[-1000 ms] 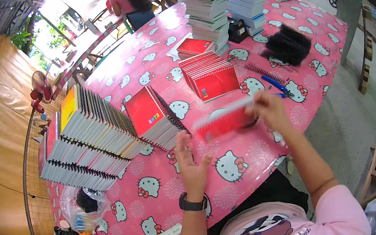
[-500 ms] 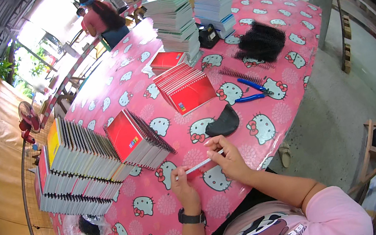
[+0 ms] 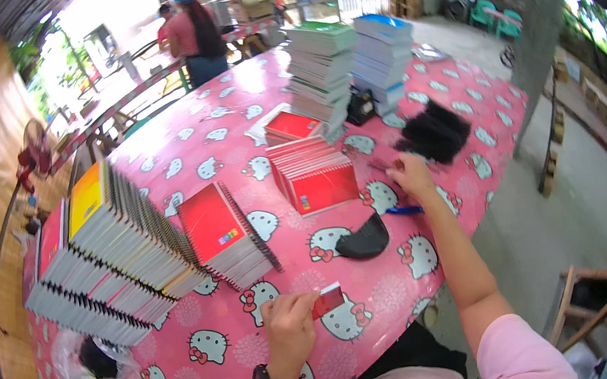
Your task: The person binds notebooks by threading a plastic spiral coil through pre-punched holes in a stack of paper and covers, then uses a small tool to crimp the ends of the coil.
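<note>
While the left hand [image 3: 289,326] rested nearest the person on the pink patterned tablecloth [image 3: 211,355], its fingers were closed on a small red card [image 3: 329,299], which projected from the fingertips toward the right. Just beyond that card and slightly to the right lay a black curved piece [image 3: 363,242], flat on the cloth and apart from both hands. Ahead of the left hand and a little to its left stood a slanted stack of red-covered spiral notebooks [image 3: 223,234]. The right hand [image 3: 409,177] was extended well ahead of the left, palm down, fingers bent over something on the cloth; whether it gripped anything could not be told. A blue pen [image 3: 404,211] lay just on the near side of that hand, beside the wrist. To its left sat a flat pile of red notebooks [image 3: 315,174]. Immediately beyond the right hand lay a black bundle [image 3: 433,133]. Farther off rose tall stacks of notebooks [image 3: 324,67].
</note>
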The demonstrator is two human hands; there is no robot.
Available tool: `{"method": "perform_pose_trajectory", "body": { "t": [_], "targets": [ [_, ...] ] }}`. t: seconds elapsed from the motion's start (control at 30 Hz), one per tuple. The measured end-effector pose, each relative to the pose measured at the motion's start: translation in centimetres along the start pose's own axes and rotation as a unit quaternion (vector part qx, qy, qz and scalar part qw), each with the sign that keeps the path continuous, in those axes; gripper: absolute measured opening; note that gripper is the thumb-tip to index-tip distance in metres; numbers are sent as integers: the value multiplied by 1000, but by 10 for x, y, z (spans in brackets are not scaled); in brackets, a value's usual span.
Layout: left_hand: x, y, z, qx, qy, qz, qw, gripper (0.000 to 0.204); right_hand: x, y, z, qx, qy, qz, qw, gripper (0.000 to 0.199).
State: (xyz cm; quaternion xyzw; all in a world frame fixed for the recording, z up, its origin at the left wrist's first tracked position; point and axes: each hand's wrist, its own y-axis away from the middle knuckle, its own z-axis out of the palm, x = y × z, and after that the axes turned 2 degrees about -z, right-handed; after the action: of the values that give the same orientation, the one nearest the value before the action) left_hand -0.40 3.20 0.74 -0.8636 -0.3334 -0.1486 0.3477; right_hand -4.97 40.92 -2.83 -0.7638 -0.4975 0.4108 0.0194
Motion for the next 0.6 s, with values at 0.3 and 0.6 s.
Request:
{"method": "perform_pose_trajectory", "body": {
  "t": [0.3,0.6],
  "targets": [
    [-8,3,-7,36,32,14,999,23,49,-25,35,-16,98,-20,995,24],
    [-8,5,-2,51,-4,7,999,16,20,-17,2,61,95,-115,987,22]
  ]
}}
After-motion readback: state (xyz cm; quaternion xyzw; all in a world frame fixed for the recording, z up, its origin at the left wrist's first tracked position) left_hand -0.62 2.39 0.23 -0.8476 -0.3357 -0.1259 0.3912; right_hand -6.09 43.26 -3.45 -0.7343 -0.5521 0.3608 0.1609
